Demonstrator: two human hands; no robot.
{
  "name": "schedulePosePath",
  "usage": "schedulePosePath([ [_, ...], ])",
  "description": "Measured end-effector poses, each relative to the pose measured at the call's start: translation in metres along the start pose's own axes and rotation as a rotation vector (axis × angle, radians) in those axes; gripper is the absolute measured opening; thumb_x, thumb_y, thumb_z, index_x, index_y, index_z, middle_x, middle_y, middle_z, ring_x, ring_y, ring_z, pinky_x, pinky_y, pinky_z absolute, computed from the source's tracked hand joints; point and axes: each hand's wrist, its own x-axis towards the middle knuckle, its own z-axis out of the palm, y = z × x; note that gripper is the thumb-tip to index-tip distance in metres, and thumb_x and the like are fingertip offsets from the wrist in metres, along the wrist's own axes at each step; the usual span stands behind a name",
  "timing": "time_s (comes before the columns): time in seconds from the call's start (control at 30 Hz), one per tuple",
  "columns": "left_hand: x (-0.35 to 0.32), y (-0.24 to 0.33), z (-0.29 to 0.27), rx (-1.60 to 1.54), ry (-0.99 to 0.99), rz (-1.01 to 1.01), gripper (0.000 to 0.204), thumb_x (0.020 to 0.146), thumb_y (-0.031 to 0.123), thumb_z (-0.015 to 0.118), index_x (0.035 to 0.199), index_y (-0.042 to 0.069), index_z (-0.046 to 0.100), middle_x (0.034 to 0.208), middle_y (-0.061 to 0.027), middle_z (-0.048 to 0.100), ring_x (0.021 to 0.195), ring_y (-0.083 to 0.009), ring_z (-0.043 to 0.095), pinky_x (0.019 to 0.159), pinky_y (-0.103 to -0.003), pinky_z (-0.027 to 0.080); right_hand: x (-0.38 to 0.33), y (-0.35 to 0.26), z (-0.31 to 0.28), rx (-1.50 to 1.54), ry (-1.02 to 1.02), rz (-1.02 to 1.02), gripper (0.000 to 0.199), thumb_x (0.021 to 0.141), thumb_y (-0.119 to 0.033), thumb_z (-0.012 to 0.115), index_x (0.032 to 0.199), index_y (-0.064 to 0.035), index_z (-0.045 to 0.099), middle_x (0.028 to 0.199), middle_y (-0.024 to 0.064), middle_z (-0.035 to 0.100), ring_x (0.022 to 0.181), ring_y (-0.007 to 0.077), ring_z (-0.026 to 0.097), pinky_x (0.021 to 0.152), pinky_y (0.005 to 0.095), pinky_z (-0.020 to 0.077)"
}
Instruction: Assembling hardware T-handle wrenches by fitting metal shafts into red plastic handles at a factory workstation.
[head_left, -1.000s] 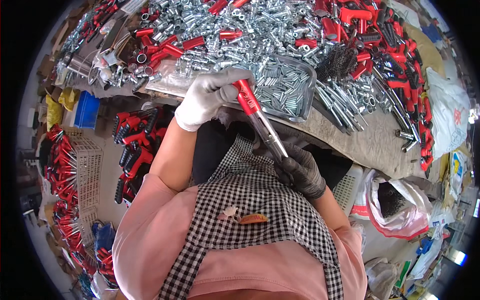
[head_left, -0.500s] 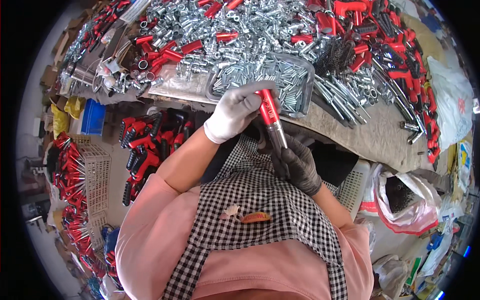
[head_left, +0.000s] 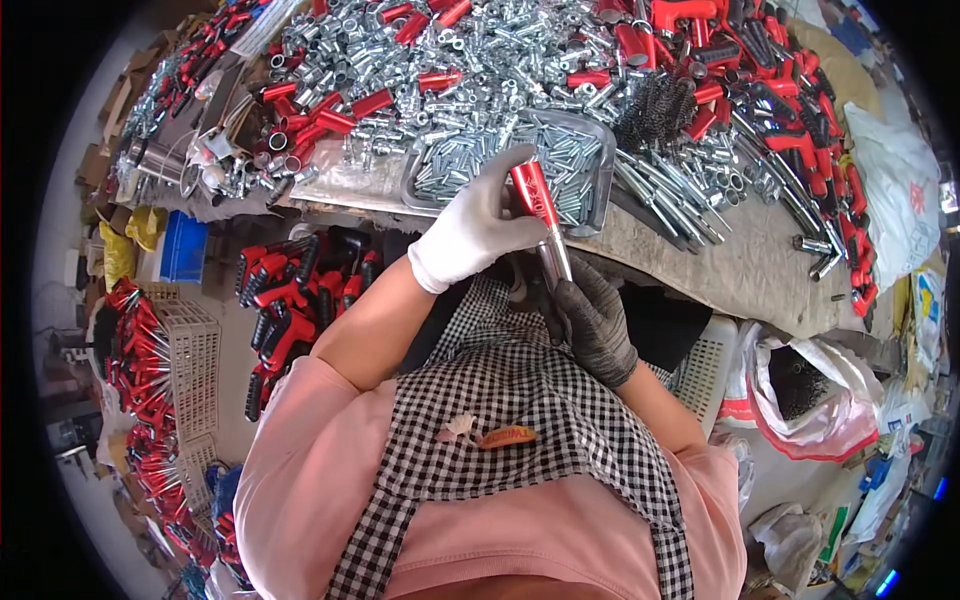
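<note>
A red metal sleeve [head_left: 534,192] on a silver metal shaft [head_left: 555,263] slants in front of my apron, just below the tray of pins. My left hand [head_left: 472,222], in a white glove with grey fingers, grips the sleeve, its forefinger near the top end and its thumb lower down by the silver part. Around the lower end of the shaft close the fingers of my right hand [head_left: 600,325], in a dark grey glove. That end is partly hidden by the glove.
A clear tray of small metal pins [head_left: 440,165] stands at the bench's near edge. Behind it are heaped silver fittings [head_left: 480,70] and red sleeves. Long metal rods [head_left: 665,200] lie to the right. Red-and-black tool handles [head_left: 285,300] hang below left; a white sack [head_left: 810,395] stands right.
The left hand's grip has loosened and spread along the sleeve, its thumb now lower. The right hand has shifted slightly left and up with the shaft.
</note>
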Motion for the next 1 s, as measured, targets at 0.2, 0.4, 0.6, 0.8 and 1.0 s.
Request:
schedulePosePath([
  [0.2, -0.003, -0.007, 0.002, -0.028, 0.026, 0.052, 0.079, 0.077, -0.002, 0.07, 0.144, -0.007, 0.027, 0.102, -0.0048, 0.055, 0.092, -0.0123, 0.056, 0.083, -0.027, 0.047, 0.001, 0.016, -0.004, -0.078, -0.011, -0.075, 0.061, 0.099, -0.035, 0.054, 0.143, 0.0028, 0.038, 0.103, 0.0142, 0.069, 0.059, 0.0066, 0.055, 0.048, 0.0181, 0.0393],
  [0.4, -0.005, -0.013, 0.005, -0.105, 0.029, 0.016, 0.07, 0.076, -0.004, 0.067, 0.138, -0.005, 0.034, 0.1, -0.0057, 0.055, 0.092, -0.013, 0.057, 0.082, -0.028, 0.048, -0.004, 0.02, -0.001, -0.136, -0.004, -0.155, 0.062, 0.1, -0.035, 0.053, 0.145, 0.0029, 0.035, 0.11, 0.0136, 0.067, 0.074, 0.0098, 0.063, 0.052, 0.0181, 0.0416],
  [0.6, -0.009, -0.016, 0.007, -0.154, 0.011, 0.056, 0.07, 0.078, -0.006, 0.063, 0.14, -0.002, 0.03, 0.099, -0.0098, 0.06, 0.09, -0.0171, 0.062, 0.084, -0.031, 0.05, -0.001, 0.04, -0.001, -0.084, 0.017, -0.221, 0.067, 0.098, -0.038, 0.057, 0.146, 0.0027, 0.033, 0.113, 0.0108, 0.065, 0.086, 0.0102, 0.062, 0.063, 0.0192, 0.0458],
  [0.8, -0.003, -0.013, -0.002, -0.276, -0.135, 0.145, 0.067, 0.085, 0.004, 0.061, 0.143, 0.002, 0.028, 0.106, -0.017, 0.063, 0.095, -0.0253, 0.064, 0.089, -0.039, 0.05, -0.001, 0.023, 0.011, -0.004, -0.031, -0.117, 0.071, 0.096, -0.041, 0.059, 0.146, 0.0016, 0.032, 0.104, 0.0073, 0.064, 0.076, 0.0087, 0.058, 0.061, 0.0204, 0.0458],
  [1.0, 0.012, -0.014, 0.024, -0.945, 0.079, 0.045, 0.045, 0.1, 0.046, 0.045, 0.102, 0.002, 0.05, 0.086, -0.0174, 0.062, 0.084, -0.0352, 0.063, 0.086, -0.053, 0.049, 0.004, 0.03, 0.015, 0.06, -0.073, -0.07, 0.066, 0.097, -0.041, 0.058, 0.143, -0.0006, 0.036, 0.099, 0.0057, 0.062, 0.067, 0.0079, 0.053, 0.057, 0.0207, 0.0439],
])
